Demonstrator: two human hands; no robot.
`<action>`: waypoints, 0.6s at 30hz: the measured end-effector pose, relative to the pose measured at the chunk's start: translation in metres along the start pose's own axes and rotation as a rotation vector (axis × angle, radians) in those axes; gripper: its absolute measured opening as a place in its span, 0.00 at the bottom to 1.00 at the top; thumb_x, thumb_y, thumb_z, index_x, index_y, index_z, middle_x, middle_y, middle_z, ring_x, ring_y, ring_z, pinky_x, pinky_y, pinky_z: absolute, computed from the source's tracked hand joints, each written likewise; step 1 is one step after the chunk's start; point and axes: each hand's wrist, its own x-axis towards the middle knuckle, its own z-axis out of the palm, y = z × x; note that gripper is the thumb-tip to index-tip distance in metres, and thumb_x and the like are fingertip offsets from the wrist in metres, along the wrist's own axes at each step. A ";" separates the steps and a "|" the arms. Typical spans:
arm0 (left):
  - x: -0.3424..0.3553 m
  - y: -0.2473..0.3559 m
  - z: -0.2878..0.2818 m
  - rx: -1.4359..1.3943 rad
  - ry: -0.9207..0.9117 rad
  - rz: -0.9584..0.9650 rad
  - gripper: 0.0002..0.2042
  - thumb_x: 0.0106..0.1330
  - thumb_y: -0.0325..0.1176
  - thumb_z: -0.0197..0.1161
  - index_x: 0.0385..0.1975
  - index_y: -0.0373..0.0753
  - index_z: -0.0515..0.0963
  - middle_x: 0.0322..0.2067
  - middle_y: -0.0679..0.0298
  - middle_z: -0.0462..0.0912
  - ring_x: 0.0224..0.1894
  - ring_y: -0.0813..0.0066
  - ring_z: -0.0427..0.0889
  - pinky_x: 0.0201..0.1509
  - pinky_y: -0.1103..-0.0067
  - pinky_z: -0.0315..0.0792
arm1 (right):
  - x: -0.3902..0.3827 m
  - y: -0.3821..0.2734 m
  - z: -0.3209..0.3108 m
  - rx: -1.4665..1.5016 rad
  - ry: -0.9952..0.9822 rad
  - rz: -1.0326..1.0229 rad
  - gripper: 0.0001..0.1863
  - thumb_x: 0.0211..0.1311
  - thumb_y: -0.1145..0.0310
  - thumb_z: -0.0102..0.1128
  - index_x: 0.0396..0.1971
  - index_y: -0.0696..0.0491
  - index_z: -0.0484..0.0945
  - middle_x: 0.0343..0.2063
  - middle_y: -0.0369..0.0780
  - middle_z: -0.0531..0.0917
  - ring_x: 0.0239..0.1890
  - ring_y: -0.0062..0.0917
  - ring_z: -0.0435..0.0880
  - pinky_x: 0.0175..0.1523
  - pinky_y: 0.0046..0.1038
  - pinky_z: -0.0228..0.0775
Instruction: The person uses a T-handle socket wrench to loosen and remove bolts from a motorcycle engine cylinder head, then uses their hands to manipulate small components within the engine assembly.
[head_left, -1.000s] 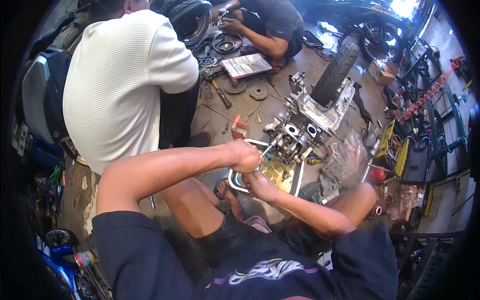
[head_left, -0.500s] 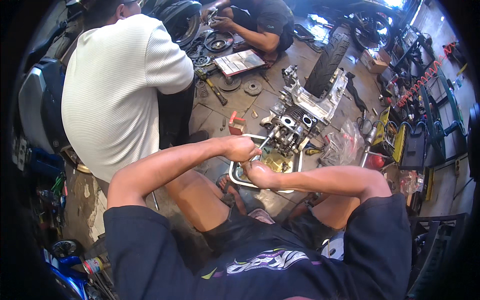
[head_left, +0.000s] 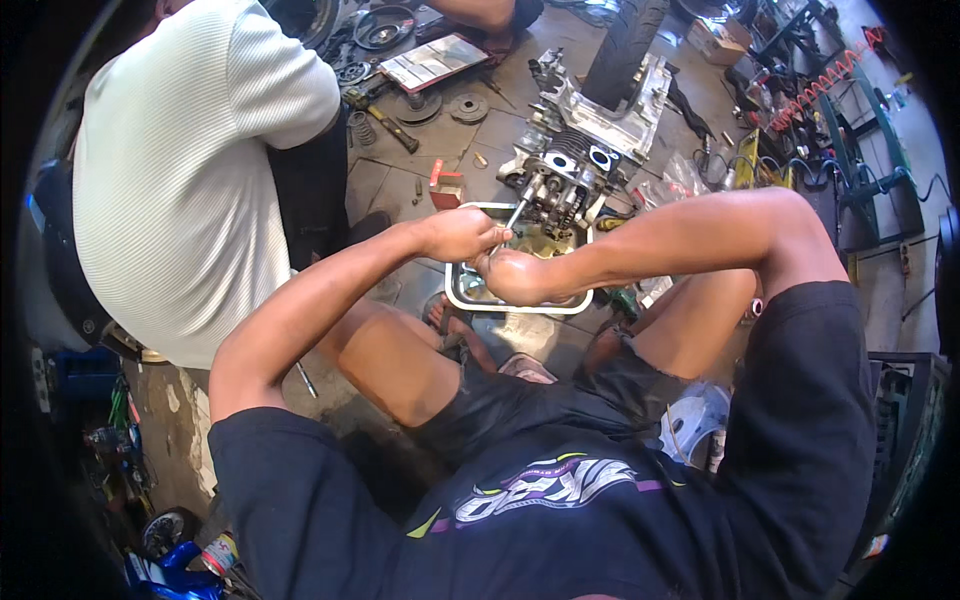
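My left hand (head_left: 465,235) is closed around a wrench with a long straight metal shaft (head_left: 520,208). My right hand (head_left: 518,277) is a fist just below it, at the wrench's near end; the handle itself is mostly hidden by the fingers. The shaft slants up and right to the cylinder head of a motorcycle engine (head_left: 570,165), where two round ports show. Beneath both hands and the engine's near end lies a white-rimmed tray (head_left: 520,308) with yellowish liquid in it.
A person in a white shirt (head_left: 170,190) crouches close on my left. A red box (head_left: 447,185), a hammer (head_left: 385,120), a coil spring (head_left: 361,128) and round metal parts (head_left: 467,108) lie on the floor. Behind the engine stands a tyre (head_left: 622,55). A cardboard box (head_left: 718,42) is at the far right.
My right elbow has risen, and my right wrist has bent over at the wrench's near end. The left hand stays around the shaft. The whole view has tilted, so the engine and tray sit higher.
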 end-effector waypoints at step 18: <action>0.006 -0.038 0.028 -0.332 0.056 0.106 0.22 0.75 0.45 0.45 0.40 0.30 0.78 0.29 0.56 0.82 0.32 0.77 0.76 0.41 0.74 0.71 | 0.001 -0.021 -0.042 0.402 -0.373 0.678 0.32 0.67 0.36 0.28 0.42 0.48 0.71 0.17 0.39 0.77 0.11 0.24 0.68 0.15 0.29 0.58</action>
